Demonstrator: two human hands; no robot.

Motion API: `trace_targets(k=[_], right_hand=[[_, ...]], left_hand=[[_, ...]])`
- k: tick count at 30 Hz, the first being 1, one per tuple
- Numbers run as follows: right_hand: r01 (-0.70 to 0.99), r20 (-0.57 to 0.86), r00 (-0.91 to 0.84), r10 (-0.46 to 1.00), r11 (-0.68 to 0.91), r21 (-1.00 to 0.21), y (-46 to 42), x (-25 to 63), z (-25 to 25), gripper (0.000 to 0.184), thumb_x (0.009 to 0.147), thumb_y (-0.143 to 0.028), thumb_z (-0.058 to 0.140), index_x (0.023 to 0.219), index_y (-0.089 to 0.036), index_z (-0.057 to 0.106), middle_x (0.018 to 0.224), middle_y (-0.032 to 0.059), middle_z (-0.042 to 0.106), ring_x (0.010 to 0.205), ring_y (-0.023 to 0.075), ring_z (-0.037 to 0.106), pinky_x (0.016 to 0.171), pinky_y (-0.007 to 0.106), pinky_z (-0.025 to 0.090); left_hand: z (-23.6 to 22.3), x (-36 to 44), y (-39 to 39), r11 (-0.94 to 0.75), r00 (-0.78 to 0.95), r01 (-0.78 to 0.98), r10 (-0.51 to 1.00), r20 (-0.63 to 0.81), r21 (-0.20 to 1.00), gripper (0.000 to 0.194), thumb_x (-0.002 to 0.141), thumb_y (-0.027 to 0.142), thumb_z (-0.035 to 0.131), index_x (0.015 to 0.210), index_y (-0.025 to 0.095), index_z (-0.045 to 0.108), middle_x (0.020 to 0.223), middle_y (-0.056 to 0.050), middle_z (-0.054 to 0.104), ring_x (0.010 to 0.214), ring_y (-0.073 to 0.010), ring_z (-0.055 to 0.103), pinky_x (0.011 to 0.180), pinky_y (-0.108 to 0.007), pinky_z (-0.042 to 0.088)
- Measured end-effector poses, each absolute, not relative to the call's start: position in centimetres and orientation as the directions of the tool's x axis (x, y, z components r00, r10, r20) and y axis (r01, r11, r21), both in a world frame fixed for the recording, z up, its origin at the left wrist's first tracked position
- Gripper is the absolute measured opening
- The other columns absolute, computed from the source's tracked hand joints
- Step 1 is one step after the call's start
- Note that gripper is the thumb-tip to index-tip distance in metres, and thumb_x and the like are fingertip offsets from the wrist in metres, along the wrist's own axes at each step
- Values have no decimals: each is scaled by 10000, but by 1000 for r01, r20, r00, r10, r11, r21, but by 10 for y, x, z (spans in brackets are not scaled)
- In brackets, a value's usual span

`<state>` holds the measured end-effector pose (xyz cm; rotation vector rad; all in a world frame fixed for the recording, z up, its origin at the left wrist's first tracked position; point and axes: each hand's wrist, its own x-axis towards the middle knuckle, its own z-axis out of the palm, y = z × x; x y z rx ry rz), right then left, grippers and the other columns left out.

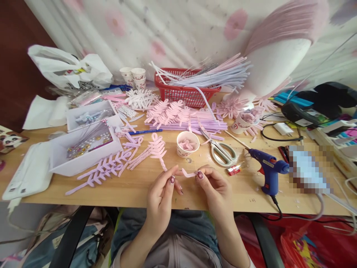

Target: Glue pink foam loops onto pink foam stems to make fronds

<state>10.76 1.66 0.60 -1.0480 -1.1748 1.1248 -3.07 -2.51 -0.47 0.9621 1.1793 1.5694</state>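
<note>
In front of my lap, above the table edge, my right hand [216, 186] pinches a short, bent piece of pale pink pipe cleaner [189, 174] between thumb and fingers. My left hand [161, 191] is closed beside the piece's bent end, its thumb near the curled index finger; anything between those fingertips is hidden. Just beyond both hands stands a paper cup [187, 153] with short pink pieces inside. A pink leaf shape with a twisted stem [156, 147] lies past my left hand. Scissors [221, 152] lie beyond my right hand, near a small red packet [233, 170].
A blue glue gun [267, 169] with a cord lies at the right. A red basket [181, 95] of pipe cleaners stands at the back, behind pink leaf shapes [170, 113]. White boxes [75, 160] of beads and purple sprigs [104, 169] are at the left.
</note>
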Motion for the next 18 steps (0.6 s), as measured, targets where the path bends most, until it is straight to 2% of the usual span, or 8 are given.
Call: trace_targets(k=[2,5,9,14,18], right_hand=[[-108,169,39,985,172,-979,21,107,9,123,857,-301,718,771,-215,704,718,-6,642,675,117,567,641,213,458],[-100,204,20,979,205,-974,27,106,14,128,883,-299,689,785,-217,695,735,-7,640,689,116,571,653,213,460],[-44,242,8,970,242,-969,32,102,16,118,893,-273,670,787,-222,679,733,-19,629,700,116,574,662,216,450],[78,234,-24,972,235,-969,34,97,17,124,889,-278,665,782,-216,673,718,-22,624,679,122,572,641,238,420],[119,234,-34,972,236,-964,36,96,18,134,907,-280,641,793,-214,663,730,-20,622,687,129,569,646,254,406]], left_hand=[[-3,-31,-25,-102,-226,-229,973,49,968,192,966,307,566,1028,185,702,782,-21,689,618,-113,599,633,-239,530],[-2,-30,-25,-67,-189,-325,982,5,943,153,961,293,573,842,201,549,911,-48,735,582,-101,592,550,-230,503],[-1,-27,-22,-2,-176,-400,982,-75,916,218,955,286,587,839,233,410,988,-56,747,605,-105,613,510,-215,474],[1,-30,-20,69,-70,-352,993,-99,934,245,954,334,581,834,237,391,895,-33,730,565,-93,573,512,-218,472],[0,-32,-21,85,-49,-337,993,-108,938,225,967,313,555,833,234,392,922,-28,721,588,-86,569,524,-208,457]])
